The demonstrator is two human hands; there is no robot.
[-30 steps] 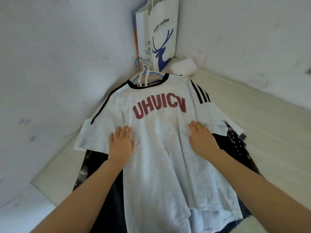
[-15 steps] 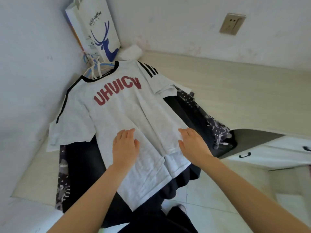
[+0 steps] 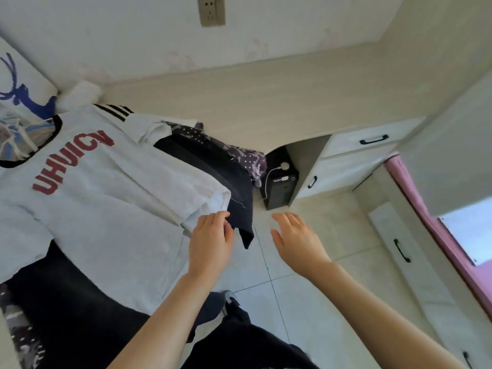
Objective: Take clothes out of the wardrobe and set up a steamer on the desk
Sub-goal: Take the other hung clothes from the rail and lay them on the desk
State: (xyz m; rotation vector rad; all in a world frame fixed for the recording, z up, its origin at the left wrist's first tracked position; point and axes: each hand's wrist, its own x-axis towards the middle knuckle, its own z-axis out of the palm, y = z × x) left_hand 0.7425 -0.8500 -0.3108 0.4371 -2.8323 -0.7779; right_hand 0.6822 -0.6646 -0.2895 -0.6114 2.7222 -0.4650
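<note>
From the head camera, a pale wood-grain desk [image 3: 279, 102] runs across the upper middle of the frame beneath a white wall carrying a socket plate [image 3: 211, 10] at top centre. A white T-shirt [image 3: 106, 187] with red lettering lies spread over the left half of the frame, on top of a dark garment [image 3: 234, 179] and a dotted patterned one [image 3: 247, 155]; all of them hang past the desk's front edge toward the pale tiled floor [image 3: 319, 302]. A white bag with a blue deer print [image 3: 18, 86] stands at the upper left. Under the desk, centre right, a black box with a white cable [image 3: 281, 186] sits beside drawers with black handles [image 3: 372, 141]. A pink curtain [image 3: 426, 222] lines the right edge. The left hand [image 3: 211, 242] touches the shirt's hem corner, fingers loosely curled; whether it pinches the cloth cannot be told. The right hand [image 3: 295, 239] hovers over open floor, fingers spread and relaxed, holding nothing.
</note>
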